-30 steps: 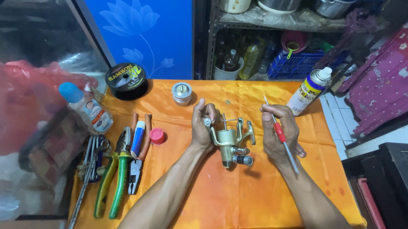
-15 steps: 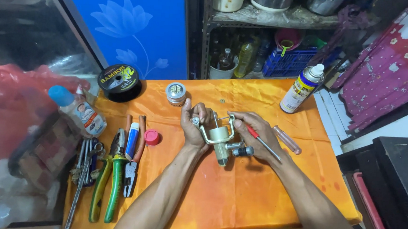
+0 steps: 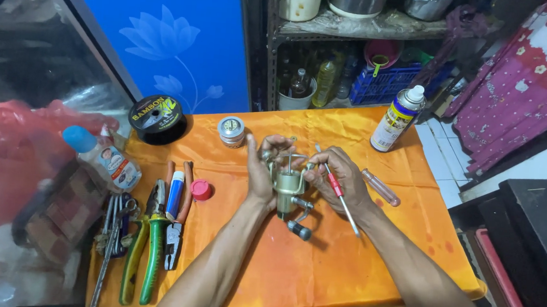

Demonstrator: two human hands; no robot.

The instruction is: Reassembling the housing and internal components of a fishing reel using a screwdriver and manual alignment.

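table [image 3: 368, 269] draped in shiny orange cloth, seen from above, with both hands at its middle.

- pale gold metal spinning fishing reel [image 3: 288, 185]: held just above the cloth at table centre, its dark crank handle pointing toward the person.
- left hand [image 3: 260, 172]: fingers curled around the reel's left side, thumb up along it; closed on the reel.
- right hand [image 3: 339, 177]: fingers wrapped on the reel's right side, also pinning a thin red-handled screwdriver [image 3: 341, 197] whose metal shaft slants down toward the person.
- clear plastic tube-shaped handle [image 3: 380, 187]: lying on the cloth just right of the right hand.
- white and blue spray can [image 3: 397, 119]: upright near the far right edge.
- small round silver tin [image 3: 231, 131]: far side, left of the reel.
- black round spool of fishing line [image 3: 156, 119]: far left corner.
- small pink round cap [image 3: 201, 189]: left of the left hand.
- green-handled pliers [image 3: 144, 253], with other hand tools beside them along the left edge.
- clear plastic bottle with blue cap [image 3: 102, 155]: lying at the left edge.
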